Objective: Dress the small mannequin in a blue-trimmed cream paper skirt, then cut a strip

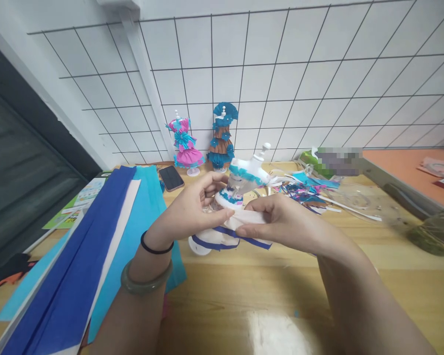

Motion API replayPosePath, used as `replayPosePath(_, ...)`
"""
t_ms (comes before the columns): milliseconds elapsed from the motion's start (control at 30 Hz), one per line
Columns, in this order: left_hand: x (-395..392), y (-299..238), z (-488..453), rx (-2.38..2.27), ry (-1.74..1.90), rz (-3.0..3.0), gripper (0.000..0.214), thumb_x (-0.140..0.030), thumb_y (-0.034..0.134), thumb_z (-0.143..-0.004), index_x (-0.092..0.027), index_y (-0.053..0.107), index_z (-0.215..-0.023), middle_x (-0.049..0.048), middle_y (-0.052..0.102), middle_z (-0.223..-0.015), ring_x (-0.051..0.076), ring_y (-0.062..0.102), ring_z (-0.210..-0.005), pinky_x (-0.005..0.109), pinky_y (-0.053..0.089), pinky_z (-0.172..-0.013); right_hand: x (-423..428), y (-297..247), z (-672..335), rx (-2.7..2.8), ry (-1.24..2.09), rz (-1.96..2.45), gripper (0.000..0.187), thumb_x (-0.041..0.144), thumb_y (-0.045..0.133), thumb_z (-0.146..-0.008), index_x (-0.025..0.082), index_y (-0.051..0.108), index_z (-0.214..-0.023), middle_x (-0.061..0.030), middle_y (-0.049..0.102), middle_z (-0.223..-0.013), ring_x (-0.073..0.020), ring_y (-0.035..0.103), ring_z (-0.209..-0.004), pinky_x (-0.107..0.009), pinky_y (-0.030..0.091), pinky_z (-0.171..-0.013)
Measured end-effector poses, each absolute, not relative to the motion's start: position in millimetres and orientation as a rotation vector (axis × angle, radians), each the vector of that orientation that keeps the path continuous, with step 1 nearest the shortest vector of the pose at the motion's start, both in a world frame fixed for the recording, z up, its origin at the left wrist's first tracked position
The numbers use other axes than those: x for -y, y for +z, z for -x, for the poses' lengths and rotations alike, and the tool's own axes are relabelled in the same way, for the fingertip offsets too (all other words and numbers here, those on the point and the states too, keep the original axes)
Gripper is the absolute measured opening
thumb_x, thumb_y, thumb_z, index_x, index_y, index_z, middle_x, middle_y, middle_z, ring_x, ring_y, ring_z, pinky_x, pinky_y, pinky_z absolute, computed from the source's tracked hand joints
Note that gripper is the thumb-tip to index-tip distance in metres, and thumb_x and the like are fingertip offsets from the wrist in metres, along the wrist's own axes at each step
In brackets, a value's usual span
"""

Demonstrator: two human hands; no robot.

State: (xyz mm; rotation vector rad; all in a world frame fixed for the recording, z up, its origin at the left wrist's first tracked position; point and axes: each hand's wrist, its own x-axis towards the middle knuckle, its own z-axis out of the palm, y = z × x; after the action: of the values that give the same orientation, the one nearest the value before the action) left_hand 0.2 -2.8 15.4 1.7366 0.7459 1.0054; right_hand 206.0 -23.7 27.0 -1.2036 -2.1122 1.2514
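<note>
A small white dress-form mannequin tilts to the right above the table, with bits of teal and blue on its bust and waist. My left hand is closed around its waist, thumb pressing on white paper there. Between the thumb and fingers of my right hand is a white crepe paper strip, held against the mannequin's lower body. Below hangs a white skirt layer with a dark blue edge. The round white base shows under it at the left.
Long blue and turquoise paper sheets lie at left. A phone and two dressed mannequins, pink and brown-teal, stand near the tiled wall. Paper scraps are heaped at right, near a glass jar.
</note>
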Motion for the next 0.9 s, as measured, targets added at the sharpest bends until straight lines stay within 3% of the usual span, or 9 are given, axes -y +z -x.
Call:
replayPosePath(100,2,15,0,-0.769,0.961,-1.72,0.047,-0.018,0.069,-0.072,-0.021,0.05,-0.115,0.0065,0.058,-0.113,0.019,0.056,-0.107,0.029,0.048,-0.089,22,24,-208,2.116,1.277,1.215,0.028,0.045,0.06,-0.079,0.018,0.062,-0.07,0.0031,0.05,-0.055,-0.0091,0.039,-0.048,-0.022,0.026,-0.042)
replayPosePath(233,2,15,0,-0.783,0.955,-1.682,0.048,-0.018,0.068,-0.073,-0.021,0.048,-0.117,0.0069,0.058,-0.111,0.019,0.057,-0.106,0.029,0.048,-0.086,20,24,-207,2.093,1.33,1.193,0.024,0.042,0.062,-0.077,0.018,0.063,-0.078,0.0027,0.051,-0.061,-0.0095,0.041,-0.052,-0.022,0.028,-0.043)
replayPosePath(333,2,15,-1,-0.778,0.973,-1.666,0.046,-0.018,0.066,-0.075,-0.02,0.046,-0.116,0.0076,0.057,-0.112,0.019,0.057,-0.104,0.027,0.049,-0.082,20,29,-206,2.05,1.33,1.19,0.03,0.047,0.063,-0.076,0.018,0.063,-0.081,0.004,0.048,-0.059,-0.0084,0.038,-0.051,-0.021,0.026,-0.042)
replayPosePath(600,6,20,-5,-0.847,1.062,-1.717,0.048,-0.018,0.067,-0.072,-0.019,0.048,-0.116,0.0092,0.057,-0.116,0.022,0.055,-0.111,0.03,0.048,-0.087,21,32,-200,1.99,1.435,1.225,0.046,0.062,0.054,-0.077,0.017,0.054,-0.064,0.0065,0.032,-0.052,-0.0065,0.025,-0.046,-0.021,0.017,-0.04)
replayPosePath(900,8,23,-5,-0.961,1.046,-1.875,0.046,-0.019,0.067,-0.073,-0.023,0.05,-0.115,0.0044,0.058,-0.113,0.019,0.056,-0.107,0.032,0.046,-0.094,10,23,-201,1.96,1.622,1.135,0.034,0.047,0.07,-0.069,0.015,0.065,-0.081,0.0051,0.044,-0.059,-0.0069,0.033,-0.052,-0.021,0.023,-0.045)
